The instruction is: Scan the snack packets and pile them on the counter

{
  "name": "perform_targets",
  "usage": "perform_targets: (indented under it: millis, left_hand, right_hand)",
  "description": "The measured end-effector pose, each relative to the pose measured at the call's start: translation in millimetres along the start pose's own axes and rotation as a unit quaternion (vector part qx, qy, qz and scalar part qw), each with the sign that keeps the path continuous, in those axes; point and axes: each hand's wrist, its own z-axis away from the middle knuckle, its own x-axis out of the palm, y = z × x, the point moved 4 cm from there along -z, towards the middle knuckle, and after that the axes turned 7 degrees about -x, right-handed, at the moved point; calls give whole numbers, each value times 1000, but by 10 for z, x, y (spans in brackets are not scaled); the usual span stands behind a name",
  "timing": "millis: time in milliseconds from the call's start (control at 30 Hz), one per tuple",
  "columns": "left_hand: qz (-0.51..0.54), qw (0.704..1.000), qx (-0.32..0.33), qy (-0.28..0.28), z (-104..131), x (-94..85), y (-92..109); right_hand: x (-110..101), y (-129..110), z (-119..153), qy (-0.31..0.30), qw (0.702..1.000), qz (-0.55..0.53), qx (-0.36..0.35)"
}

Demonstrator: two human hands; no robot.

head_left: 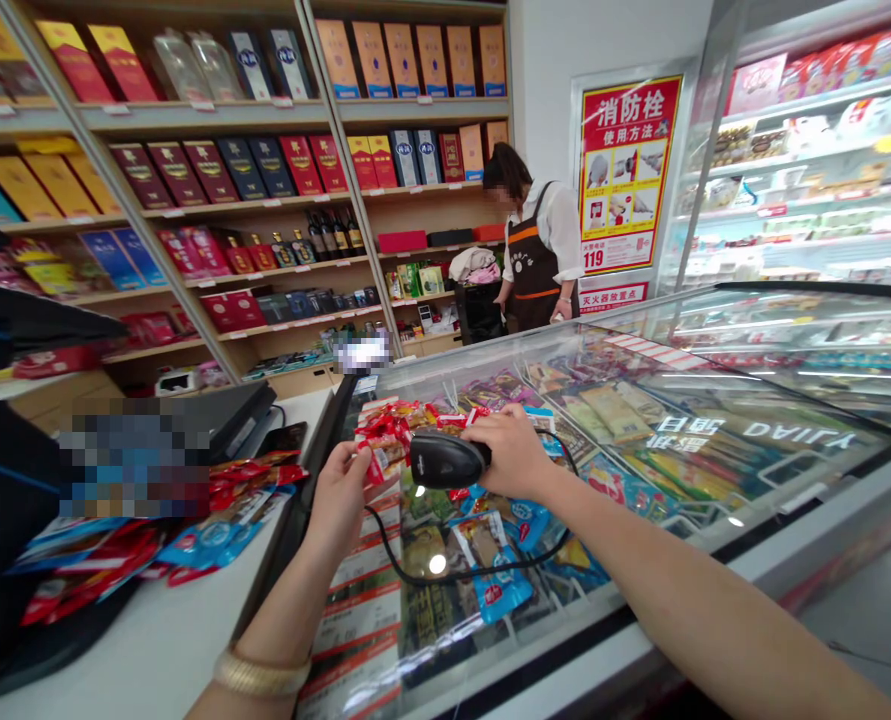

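Note:
Near the middle of the head view, my right hand (511, 452) grips a black barcode scanner (445, 460), its head turned to the left. Just left of it, my left hand (340, 490) pinches a small red snack packet (385, 452) in front of the scanner. More red packets (422, 412) lie behind the scanner on the freezer's glass top. Blue-and-clear packets (499, 565) rest on the glass below my right hand. The scanner's black cable (445, 578) loops across the glass around some of them.
At left, a white counter (190, 640) holds a pile of red and blue packets (220, 530) beside a dark device. The glass-topped freezer (685, 570) stretches right. Behind it stands a person in an apron (531, 265), by shelves of boxes and bottles (265, 255).

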Motion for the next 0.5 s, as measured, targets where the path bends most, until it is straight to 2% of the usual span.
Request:
perform_targets:
  millis: [233, 500]
  left_hand:
    - [-35, 999, 19, -15, -1, 9, -3]
    - [-17, 1000, 10, -15, 27, 22, 5]
  right_hand:
    - [-1, 3, 0, -4, 1000, 2, -3]
    - [15, 18, 4, -2, 1000, -1, -1]
